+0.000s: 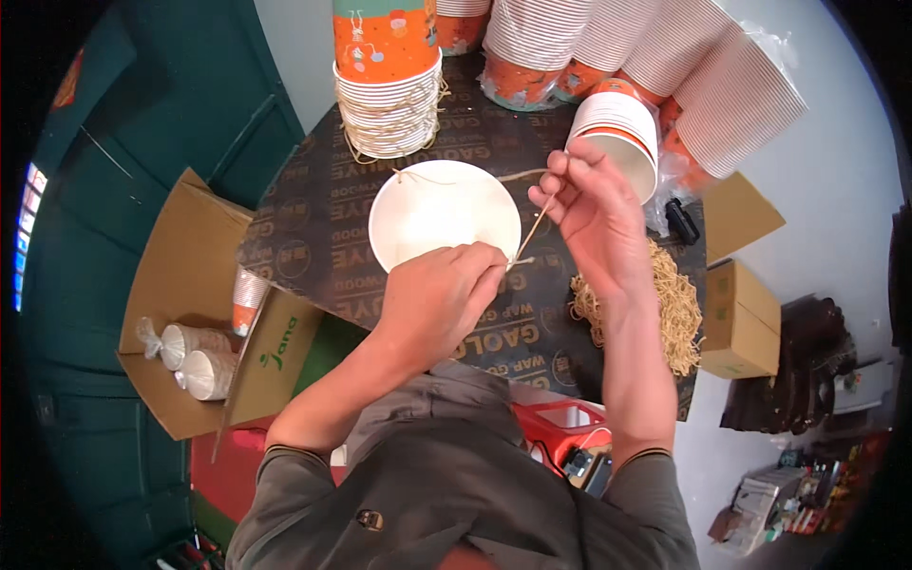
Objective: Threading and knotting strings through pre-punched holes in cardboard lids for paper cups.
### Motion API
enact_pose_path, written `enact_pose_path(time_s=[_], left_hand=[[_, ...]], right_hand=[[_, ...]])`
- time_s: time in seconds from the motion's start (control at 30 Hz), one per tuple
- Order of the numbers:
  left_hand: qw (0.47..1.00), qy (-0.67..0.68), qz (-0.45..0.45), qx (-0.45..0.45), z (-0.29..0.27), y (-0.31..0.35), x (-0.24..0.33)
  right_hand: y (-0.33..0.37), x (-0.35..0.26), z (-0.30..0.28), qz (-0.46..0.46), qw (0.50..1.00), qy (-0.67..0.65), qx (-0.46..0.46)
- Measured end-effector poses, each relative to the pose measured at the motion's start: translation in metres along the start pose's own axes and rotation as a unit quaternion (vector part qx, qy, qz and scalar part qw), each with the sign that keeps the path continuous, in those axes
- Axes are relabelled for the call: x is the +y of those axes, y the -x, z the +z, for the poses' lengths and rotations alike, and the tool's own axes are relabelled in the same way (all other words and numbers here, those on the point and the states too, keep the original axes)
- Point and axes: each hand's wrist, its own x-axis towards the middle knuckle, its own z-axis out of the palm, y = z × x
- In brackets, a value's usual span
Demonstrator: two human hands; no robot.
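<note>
A round white paper bucket [418, 214] stands mouth up on the dark printed table, and I see into its pale inside. My left hand [442, 299] is closed at the bucket's near right rim, pinching a thin beige cord there. To the right of the bucket, my right hand [598, 204] is raised with thumb and fingers pinched on the same cord [535, 228], which runs taut between the hands. More of the cord lies over the bucket's far rim. A heap of beige cord [670, 309] lies beside my right forearm.
At the back left stands a bucket stack [388, 114] with cords around its rims. Plastic-wrapped bucket stacks [731, 95] line the back right, with a stack lying on its side [622, 142] nearby. An open cardboard box [180, 247] holding wrapped cups is left of the table.
</note>
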Motion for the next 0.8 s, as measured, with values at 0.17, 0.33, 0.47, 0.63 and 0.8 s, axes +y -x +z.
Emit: enact_pose_path(time_s=[0.17,0.33,0.47,0.63,0.8], left_hand=[[0.969,0.153,-0.148,-0.126,-0.017,-0.021,-0.010],[0.927,0.260,-0.204,-0.180,-0.017,-0.038,-0.030],[0.915,0.288,-0.197,-0.201,-0.022,-0.047,-0.027],[0.891,0.331,-0.197,-0.241,-0.022,-0.061,-0.026],[0.864,0.402,-0.177,-0.245,-0.014,-0.070,-0.023]], right_hand=[[-0.008,-0.034,0.034,0.032,0.978,0.149,-0.143],[-0.016,-0.043,0.037,0.053,0.964,0.180,-0.190],[-0.019,-0.043,0.029,0.070,0.971,0.090,-0.209],[-0.024,-0.037,0.036,0.099,0.966,0.139,-0.195],[-0.031,-0.039,0.042,0.125,0.949,0.193,-0.214]])
